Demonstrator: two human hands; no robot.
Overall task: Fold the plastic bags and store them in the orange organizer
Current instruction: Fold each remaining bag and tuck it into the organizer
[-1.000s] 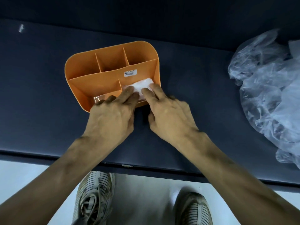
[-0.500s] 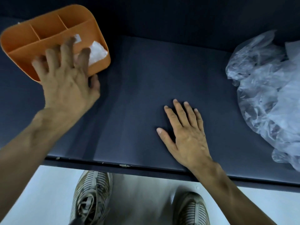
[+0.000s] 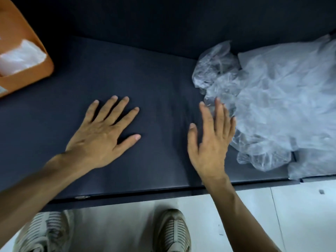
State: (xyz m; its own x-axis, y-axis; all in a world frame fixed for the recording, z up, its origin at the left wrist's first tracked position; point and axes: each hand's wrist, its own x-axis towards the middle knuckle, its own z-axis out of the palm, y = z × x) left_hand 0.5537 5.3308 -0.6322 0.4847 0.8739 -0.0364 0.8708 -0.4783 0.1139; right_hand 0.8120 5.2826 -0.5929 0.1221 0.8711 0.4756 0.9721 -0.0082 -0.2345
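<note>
The left hand (image 3: 101, 131) lay flat on the dark table (image 3: 154, 84), fingers straight and spread, holding nothing. The right hand (image 3: 211, 140) was also flat and empty, its blurred fingertips (image 3: 217, 103) at the edge of the heap of clear plastic bags (image 3: 278, 113), which ran off the right border. The orange organizer (image 3: 27, 75) was cut off at the top left; only one corner showed, holding a folded bag (image 3: 20, 57).

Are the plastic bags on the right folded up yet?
Not folded. The plastic bags lie crumpled in a loose, puffy heap, with the right hand flat beside them.
</note>
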